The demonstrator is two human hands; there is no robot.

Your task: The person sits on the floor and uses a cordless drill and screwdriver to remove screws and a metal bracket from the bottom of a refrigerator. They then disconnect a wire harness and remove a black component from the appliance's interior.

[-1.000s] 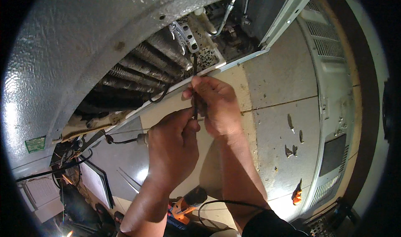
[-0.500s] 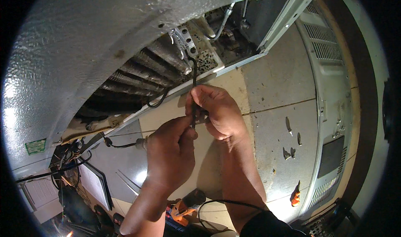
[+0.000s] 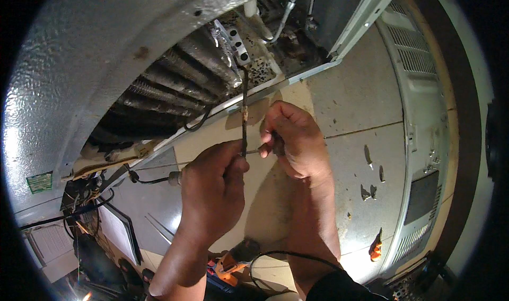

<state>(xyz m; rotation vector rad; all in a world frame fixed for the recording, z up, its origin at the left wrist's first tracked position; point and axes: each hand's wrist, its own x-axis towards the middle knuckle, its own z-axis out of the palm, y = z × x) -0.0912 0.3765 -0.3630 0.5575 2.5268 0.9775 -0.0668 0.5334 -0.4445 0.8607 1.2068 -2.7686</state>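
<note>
My left hand (image 3: 212, 182) is closed in a pinch round the lower end of a thin black cable (image 3: 244, 134). The cable hangs down from the opened metal cabinet (image 3: 122, 41) and has a light brown patch partway along. To its right, my right hand (image 3: 297, 142) has its fingers curled together. A thin pale strand (image 3: 254, 152) stretches between the two hands, its right end going into the right fingertips. Whether it is tape or wire cannot be made out. Above the hands, a coiled spring-like metal hose (image 3: 228, 57) rests beside a perforated bracket (image 3: 237, 45).
Dark ribbed pipes (image 3: 175, 83) fill the cabinet opening. On the right lie several screws (image 3: 368, 158), an orange-handled tool (image 3: 376, 248) and a vented metal panel (image 3: 421, 121). An orange drill (image 3: 230, 266) lies between my forearms. A clipboard (image 3: 119, 229) stands at lower left.
My right hand has come away from the cable and moved right, drawing the thin strand out from it. The brown patch on the cable now shows. My left hand keeps its pinch.
</note>
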